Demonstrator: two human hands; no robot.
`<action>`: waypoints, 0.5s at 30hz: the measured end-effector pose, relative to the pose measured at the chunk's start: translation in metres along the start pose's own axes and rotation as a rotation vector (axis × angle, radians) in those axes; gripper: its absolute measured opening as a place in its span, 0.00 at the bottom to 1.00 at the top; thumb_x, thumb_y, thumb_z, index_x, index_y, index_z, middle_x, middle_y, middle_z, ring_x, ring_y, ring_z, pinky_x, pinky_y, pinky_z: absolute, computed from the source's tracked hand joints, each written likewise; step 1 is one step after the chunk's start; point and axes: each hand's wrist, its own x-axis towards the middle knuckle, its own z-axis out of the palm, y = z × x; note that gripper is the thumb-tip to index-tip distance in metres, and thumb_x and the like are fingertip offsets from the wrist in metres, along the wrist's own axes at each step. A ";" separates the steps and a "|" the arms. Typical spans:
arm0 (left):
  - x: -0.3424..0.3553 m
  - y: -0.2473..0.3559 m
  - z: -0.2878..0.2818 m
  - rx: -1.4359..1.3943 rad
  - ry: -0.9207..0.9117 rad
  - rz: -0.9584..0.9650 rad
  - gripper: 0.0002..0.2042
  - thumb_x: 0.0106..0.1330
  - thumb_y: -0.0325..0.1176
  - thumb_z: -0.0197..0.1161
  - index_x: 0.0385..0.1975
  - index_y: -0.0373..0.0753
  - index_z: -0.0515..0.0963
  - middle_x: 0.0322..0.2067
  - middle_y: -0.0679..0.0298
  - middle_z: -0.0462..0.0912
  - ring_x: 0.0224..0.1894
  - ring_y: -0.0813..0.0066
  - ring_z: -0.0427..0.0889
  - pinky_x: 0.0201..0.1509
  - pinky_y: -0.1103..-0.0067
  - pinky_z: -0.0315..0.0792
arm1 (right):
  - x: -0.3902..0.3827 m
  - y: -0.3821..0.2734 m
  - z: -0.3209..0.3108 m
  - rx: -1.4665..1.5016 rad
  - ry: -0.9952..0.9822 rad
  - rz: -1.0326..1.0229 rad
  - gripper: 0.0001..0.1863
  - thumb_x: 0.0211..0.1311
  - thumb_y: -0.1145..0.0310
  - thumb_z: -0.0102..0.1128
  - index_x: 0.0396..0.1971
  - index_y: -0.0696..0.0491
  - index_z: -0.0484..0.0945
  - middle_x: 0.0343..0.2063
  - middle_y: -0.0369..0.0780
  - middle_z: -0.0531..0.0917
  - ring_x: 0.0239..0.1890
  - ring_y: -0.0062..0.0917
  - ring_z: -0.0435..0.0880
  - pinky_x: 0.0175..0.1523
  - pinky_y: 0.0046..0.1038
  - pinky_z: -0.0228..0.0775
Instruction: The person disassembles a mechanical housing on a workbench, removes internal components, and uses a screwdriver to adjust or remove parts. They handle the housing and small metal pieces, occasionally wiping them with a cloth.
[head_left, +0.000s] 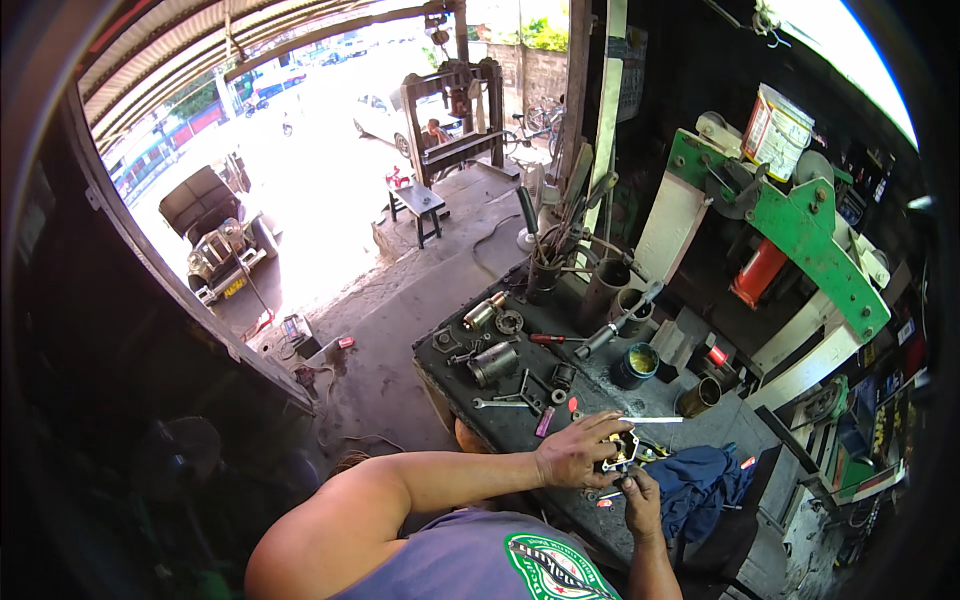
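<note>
Over the near edge of the workbench, a small open metal housing point(624, 452) with a pale rim and dark, yellowish insides is between my hands. My left hand point(578, 452) reaches in from the left, its fingers curled over the housing's top and side. From below, my right hand point(642, 502) pinches at its lower end, where a small dark piece shows by the thumb; I cannot tell whether that is part of the housing. A thin white strip point(655, 420) lies just beyond my left fingertips. Beside my right hand is a crumpled dark blue cloth point(702, 488).
On the dark bench point(590, 390) lie a metal cylinder point(494, 364), a copper-coloured cylinder point(484, 311), a wrench point(500, 404), a red-handled screwdriver point(552, 339) and a pink lighter-like object point(545, 421). A grease tin point(637, 364) stands beyond my hands. A green-and-white press frame point(800, 220) rises at right.
</note>
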 end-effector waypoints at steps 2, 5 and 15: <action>0.000 0.002 0.000 0.001 -0.004 -0.003 0.21 0.61 0.47 0.81 0.45 0.38 0.84 0.74 0.49 0.73 0.79 0.39 0.69 0.83 0.51 0.66 | -0.003 0.000 -0.007 -0.281 -0.050 -0.127 0.14 0.74 0.61 0.67 0.36 0.57 0.85 0.30 0.43 0.80 0.36 0.44 0.79 0.45 0.41 0.68; 0.001 0.003 0.001 0.024 -0.011 -0.006 0.22 0.62 0.47 0.81 0.44 0.37 0.83 0.74 0.48 0.72 0.80 0.39 0.67 0.83 0.51 0.64 | -0.004 -0.031 -0.021 -0.737 -0.046 -0.321 0.09 0.66 0.63 0.73 0.35 0.53 0.87 0.31 0.40 0.82 0.39 0.43 0.81 0.51 0.45 0.68; 0.004 0.003 -0.004 0.043 0.052 0.035 0.23 0.61 0.49 0.81 0.47 0.38 0.86 0.72 0.47 0.76 0.77 0.39 0.72 0.81 0.51 0.68 | 0.024 -0.080 -0.021 -1.133 -0.109 -0.458 0.12 0.59 0.61 0.79 0.33 0.51 0.84 0.40 0.42 0.88 0.46 0.40 0.86 0.54 0.48 0.71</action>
